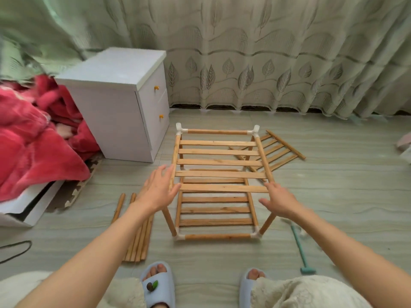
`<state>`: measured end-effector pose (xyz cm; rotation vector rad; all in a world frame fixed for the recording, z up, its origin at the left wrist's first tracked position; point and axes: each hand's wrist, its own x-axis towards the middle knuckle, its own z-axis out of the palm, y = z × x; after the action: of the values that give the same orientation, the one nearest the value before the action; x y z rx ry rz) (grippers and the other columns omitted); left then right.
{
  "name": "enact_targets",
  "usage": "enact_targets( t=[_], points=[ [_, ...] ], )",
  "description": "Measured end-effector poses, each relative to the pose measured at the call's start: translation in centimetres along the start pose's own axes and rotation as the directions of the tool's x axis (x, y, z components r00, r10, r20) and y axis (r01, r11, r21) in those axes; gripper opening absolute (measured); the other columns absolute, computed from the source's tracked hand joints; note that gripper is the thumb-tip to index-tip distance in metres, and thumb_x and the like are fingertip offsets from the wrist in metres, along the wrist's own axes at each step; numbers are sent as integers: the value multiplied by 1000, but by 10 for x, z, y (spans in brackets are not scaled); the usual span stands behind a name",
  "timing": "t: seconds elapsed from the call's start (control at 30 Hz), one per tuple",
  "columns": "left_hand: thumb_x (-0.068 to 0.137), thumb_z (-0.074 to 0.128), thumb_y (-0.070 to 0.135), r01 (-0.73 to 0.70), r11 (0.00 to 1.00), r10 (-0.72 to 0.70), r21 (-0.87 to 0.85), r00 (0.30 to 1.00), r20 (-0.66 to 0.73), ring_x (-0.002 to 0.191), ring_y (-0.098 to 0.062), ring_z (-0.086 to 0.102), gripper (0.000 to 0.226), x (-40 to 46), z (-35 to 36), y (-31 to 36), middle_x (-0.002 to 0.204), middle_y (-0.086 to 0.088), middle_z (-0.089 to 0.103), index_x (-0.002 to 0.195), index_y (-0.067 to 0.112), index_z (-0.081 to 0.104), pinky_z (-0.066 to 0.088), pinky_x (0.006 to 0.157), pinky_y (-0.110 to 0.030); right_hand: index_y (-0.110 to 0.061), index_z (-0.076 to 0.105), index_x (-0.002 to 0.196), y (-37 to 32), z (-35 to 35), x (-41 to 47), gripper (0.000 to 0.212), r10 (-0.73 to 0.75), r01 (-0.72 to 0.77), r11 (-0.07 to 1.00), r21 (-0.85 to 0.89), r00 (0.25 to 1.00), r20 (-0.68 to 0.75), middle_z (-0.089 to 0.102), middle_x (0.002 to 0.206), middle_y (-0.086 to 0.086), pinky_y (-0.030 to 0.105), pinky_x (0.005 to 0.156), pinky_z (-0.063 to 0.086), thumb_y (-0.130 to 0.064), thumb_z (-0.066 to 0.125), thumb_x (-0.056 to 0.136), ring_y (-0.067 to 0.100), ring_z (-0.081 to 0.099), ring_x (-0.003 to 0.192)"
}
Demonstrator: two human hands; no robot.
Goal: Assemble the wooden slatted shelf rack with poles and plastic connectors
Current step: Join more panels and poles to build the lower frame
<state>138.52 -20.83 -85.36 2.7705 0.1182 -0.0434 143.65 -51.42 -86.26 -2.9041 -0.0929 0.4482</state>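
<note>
Wooden rack [219, 174] between both open hands, unlabelled.

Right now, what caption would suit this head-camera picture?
Both open hands, left hand and right hand, reach the upper slatted shelf of the half-built rack.

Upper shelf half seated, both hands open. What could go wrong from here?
1. The upper shelf has white connectors only at its far corners; the near end sits under the open left hand and right hand, so it may sag or tip.
2. Loose poles lie by the left slipper: a roll or trip hazard.
</note>
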Motion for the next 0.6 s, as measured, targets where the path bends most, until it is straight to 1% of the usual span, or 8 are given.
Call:
enact_targets(
  t=[0.07,0.13,0.2,0.27,0.37,0.47,0.53,0.6],
  points=[
    [95,43,41,-132,987,138,87,988,-62,142,-19,12,64,3,-25,11,154,-5,15,148,22,14,10,114,-35,-19,29,143,-33,-30,1,57,-135,134,986,-104,991,-8,34,148,5,45,109,32,-36,50,93,25,35,133],
    [95,42,40,-235,951,265,199,954,-139,143,-17,9,61,5,-52,14,155,-2,15,148,24,16,3,113,-31,-20,28,144,-74,-56,-3,55,-302,292,945,-145,951,-58,32,149,4,44,111,29,-35,47,94,24,34,134],
    [96,40,39,-274,918,332,288,926,-179,143,-17,9,58,5,-78,9,154,-1,16,147,24,17,1,113,-31,-20,28,144,-115,-69,-10,53,-438,424,896,-127,893,-107,33,148,2,41,112,28,-35,46,95,22,34,134],
    [96,41,38,-271,898,349,348,918,-187,143,-19,13,58,4,-97,-8,153,-3,19,147,23,18,7,117,-36,-19,30,143,-151,-67,-16,51,-525,515,851,-104,840,-141,35,147,2,39,112,28,-35,44,96,21,34,134],
    [94,48,32,-241,898,326,368,926,-188,138,-27,28,55,-4,-109,-47,147,-11,34,144,16,32,25,113,-44,-18,31,143,-190,-39,-18,49,-602,599,798,-71,787,-134,36,146,3,36,112,25,-34,40,98,20,32,134],
    [88,49,28,-195,929,271,314,937,-220,119,-36,52,48,-18,-96,-90,127,-20,54,130,6,51,43,99,-47,-16,31,143,-211,0,-15,50,-614,609,790,-75,786,-79,34,147,3,35,112,21,-39,35,99,20,28,136],
    [90,49,25,-129,966,179,225,959,-221,123,-34,48,47,-28,-71,-115,131,-17,50,133,6,47,40,100,-44,-17,30,143,-218,26,-10,51,-594,588,803,-98,802,-60,32,148,4,36,114,16,-42,32,99,21,22,139],
    [96,46,25,-22,993,41,115,986,-162,133,-24,34,49,-35,-40,-137,142,-9,38,141,12,35,31,108,-38,-18,25,145,-223,44,-3,53,-562,556,826,-97,825,-56,21,154,4,38,116,6,-45,27,99,20,10,144]
  ],
)
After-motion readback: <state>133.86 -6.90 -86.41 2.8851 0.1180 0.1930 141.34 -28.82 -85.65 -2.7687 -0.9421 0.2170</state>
